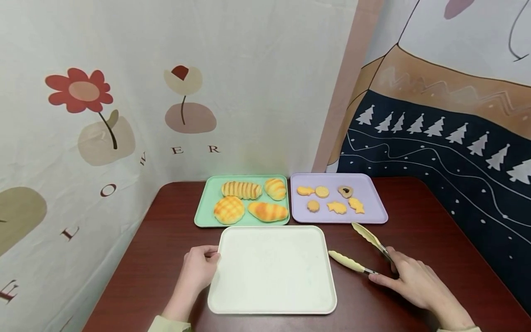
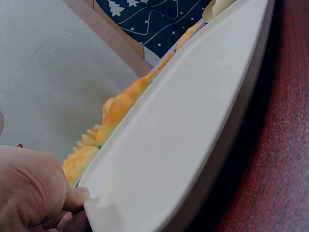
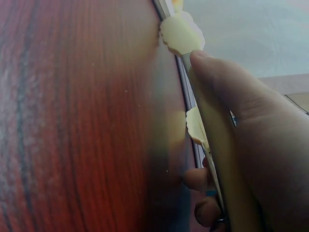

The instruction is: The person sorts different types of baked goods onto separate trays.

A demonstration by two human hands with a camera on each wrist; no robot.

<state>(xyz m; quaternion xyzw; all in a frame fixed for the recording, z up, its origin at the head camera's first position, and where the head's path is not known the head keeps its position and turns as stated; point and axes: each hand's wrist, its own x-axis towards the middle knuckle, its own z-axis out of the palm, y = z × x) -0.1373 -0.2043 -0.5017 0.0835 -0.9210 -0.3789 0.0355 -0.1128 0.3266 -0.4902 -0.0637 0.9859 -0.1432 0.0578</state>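
Observation:
In the head view, a white tray (image 1: 271, 272) lies at the front middle of the table. My left hand (image 1: 199, 267) pinches its left edge; the left wrist view shows the thumb on the rim (image 2: 79, 195). Off the tray's right side, my right hand (image 1: 415, 279) grips metal tongs with cream scalloped tips (image 1: 346, 262). Their two arms stand spread apart, nothing between them. One tip points toward the purple tray (image 1: 375, 210), the other toward the white tray's right edge. In the right wrist view the thumb presses along one tong arm (image 3: 210, 111).
Behind the white tray, a green tray (image 1: 206, 211) bears a ridged roll (image 1: 241, 190), a round checkered bun (image 1: 229, 210) and other breads. Several small cookies, some fish-shaped (image 1: 337, 207), lie on the purple tray. A printed cloth (image 1: 265, 92) hangs behind the dark red table (image 1: 145, 258).

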